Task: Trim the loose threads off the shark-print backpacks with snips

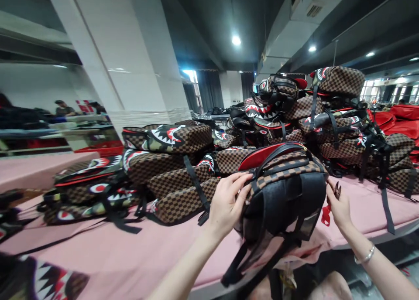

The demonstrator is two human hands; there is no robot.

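Observation:
A checkered brown-and-black backpack [284,199] stands on the front edge of the pink-covered table, its black strap side facing me and the straps hanging down. My left hand [229,199] grips its upper left edge, thumb and fingers closed on the fabric. Beside the upper right edge, my right hand [338,206] is closed around small scissors [326,215] with red handles, their dark blade tips showing above the fingers. The right fingertips are against the bag's side; whether they pinch its fabric too is hidden. A red-lined flap [258,156] shows along the bag's top.
Stacked backpacks [183,178] with shark-mouth prints lie behind and to the left. A taller backpack pile [340,130] rises at the back right, near red material [396,119]. A white pillar [131,56] stands behind the table [131,256]. Another person [63,109] is far left.

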